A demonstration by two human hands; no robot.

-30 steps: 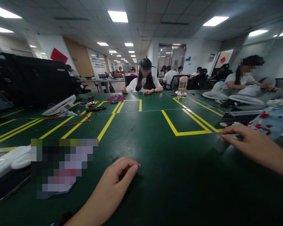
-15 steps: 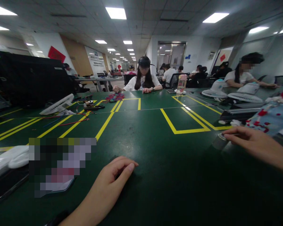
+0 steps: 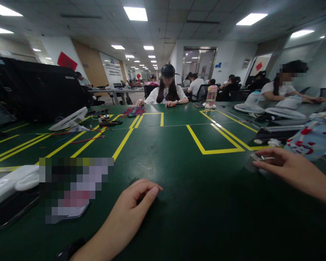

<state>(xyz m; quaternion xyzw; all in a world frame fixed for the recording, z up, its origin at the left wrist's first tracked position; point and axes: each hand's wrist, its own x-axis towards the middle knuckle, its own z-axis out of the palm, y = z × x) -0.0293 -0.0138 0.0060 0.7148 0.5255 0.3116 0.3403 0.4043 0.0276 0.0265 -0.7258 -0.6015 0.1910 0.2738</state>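
Note:
My left hand (image 3: 138,203) rests on the green tabletop (image 3: 206,210), its fingers loosely curved, thumb a little apart from the forefinger. Nothing shows in it, though the palm side is hidden. Off to the right, my right hand (image 3: 290,165) has thumb and forefinger around the upper part of a small grey metal cylinder (image 3: 251,164). The cylinder is slightly tilted and low over or on the table; I cannot tell whether it touches. Its exact kind does not show, and the fingers cover part of it.
Left of my left hand lie a white power strip (image 3: 13,181), a dark phone (image 3: 13,208) and a blurred-out item (image 3: 78,192). A white fan part (image 3: 69,119) and wires (image 3: 88,139) lie beyond. A patterned bag (image 3: 312,139) stands right; a co-worker (image 3: 167,90) sits opposite.
The metal cylinder has moved slightly left with my right hand, whose thumb and forefinger now sit a bit further around it. My left hand stays about where it was.

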